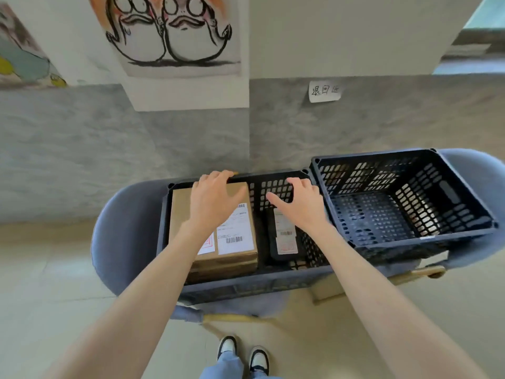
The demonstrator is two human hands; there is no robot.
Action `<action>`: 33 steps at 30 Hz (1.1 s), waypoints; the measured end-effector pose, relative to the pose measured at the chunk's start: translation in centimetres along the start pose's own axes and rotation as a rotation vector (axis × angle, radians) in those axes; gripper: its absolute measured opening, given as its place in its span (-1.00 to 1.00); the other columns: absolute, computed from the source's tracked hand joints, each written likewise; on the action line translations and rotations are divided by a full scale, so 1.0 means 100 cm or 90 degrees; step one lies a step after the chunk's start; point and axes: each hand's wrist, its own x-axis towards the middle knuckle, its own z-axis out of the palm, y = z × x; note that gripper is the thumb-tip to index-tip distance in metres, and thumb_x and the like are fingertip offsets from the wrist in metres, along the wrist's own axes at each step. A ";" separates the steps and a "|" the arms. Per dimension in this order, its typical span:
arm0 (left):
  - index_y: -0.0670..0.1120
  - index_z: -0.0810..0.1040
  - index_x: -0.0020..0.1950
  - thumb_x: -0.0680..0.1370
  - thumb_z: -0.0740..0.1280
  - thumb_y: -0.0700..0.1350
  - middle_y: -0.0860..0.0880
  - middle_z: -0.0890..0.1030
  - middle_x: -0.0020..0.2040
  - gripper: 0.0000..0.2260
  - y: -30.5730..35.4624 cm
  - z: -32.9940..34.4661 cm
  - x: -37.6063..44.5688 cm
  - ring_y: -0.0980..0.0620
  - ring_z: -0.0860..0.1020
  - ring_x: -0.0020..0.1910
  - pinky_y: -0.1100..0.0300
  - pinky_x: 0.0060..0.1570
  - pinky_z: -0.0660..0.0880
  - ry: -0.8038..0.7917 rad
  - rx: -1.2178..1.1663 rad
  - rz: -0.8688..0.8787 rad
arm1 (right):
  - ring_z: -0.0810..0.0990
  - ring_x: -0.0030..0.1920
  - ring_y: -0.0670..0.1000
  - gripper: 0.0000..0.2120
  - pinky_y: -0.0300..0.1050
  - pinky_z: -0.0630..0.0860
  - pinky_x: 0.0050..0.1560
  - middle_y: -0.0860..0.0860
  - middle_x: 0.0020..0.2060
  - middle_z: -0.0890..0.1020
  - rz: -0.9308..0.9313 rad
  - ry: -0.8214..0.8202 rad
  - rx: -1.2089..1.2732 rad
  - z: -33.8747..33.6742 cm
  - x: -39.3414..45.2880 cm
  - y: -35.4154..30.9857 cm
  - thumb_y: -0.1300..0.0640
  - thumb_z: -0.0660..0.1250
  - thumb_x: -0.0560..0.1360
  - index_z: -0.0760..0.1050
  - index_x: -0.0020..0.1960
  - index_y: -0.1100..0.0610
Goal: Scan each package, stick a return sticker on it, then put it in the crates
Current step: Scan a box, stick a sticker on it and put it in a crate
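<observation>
A drawing of two round white birds [169, 31] hangs on the wall at the top left.

Below it a grey chair [123, 222] carries a black crate [246, 285] with holes in its sides. A brown cardboard box [218, 261] fills the left side of this crate, close against its left wall and reaching to its back wall. On top of the box is a white label [235, 233] with barcodes, and a second sticker with red print [206, 246] peeks out beside it.

The left hand [216, 198] lies on top of the brown box near the back edge of the crate. Its fingers are spread and bend a little over the far edge of the box. They are not squeezed round it.

A small dark packet [282, 239] lies flat on the crate floor, in the right side, near the right wall. It has pale stickers on it.

The right hand [303, 201] is above the small packet, near the back right corner of the crate. Its fingers are spread wide and hold nothing.

To the right a second black crate [464, 192] sits tilted on another grey chair [481, 170], touching the first crate at the corner.

A small paper note [325, 91] is stuck on the grey wall above it.

At the bottom two black and white shoes [243, 354] stand on the pale floor.
</observation>
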 end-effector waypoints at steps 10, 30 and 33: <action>-0.04 0.53 0.23 0.55 0.21 0.23 -0.03 0.62 0.11 -0.57 0.139 -0.036 -0.017 -0.08 0.53 0.11 0.05 0.13 0.37 0.028 0.121 0.335 | 0.40 0.26 0.15 -0.36 0.02 0.31 0.24 0.07 0.26 0.48 0.023 0.251 -0.192 -0.135 -0.086 0.041 -0.34 0.21 0.47 0.38 0.36 0.09; -0.02 0.48 0.30 0.55 0.21 0.22 -0.04 0.57 0.19 -0.56 0.292 0.004 -0.338 -0.10 0.48 0.19 0.07 0.14 0.32 -0.205 -0.052 0.939 | 0.44 0.21 0.15 -0.43 -0.01 0.30 0.21 0.06 0.18 0.52 0.649 0.507 -0.218 -0.136 -0.521 0.085 -0.29 0.23 0.46 0.44 0.30 0.07; -0.03 0.49 0.30 0.55 0.23 0.21 -0.04 0.57 0.20 -0.56 0.318 -0.009 -0.418 -0.11 0.47 0.20 0.07 0.14 0.31 -0.230 -0.095 1.026 | 0.42 0.20 0.15 -0.34 0.02 0.31 0.20 0.06 0.16 0.52 0.720 0.583 -0.224 -0.142 -0.600 0.079 -0.35 0.13 0.41 0.46 0.27 0.11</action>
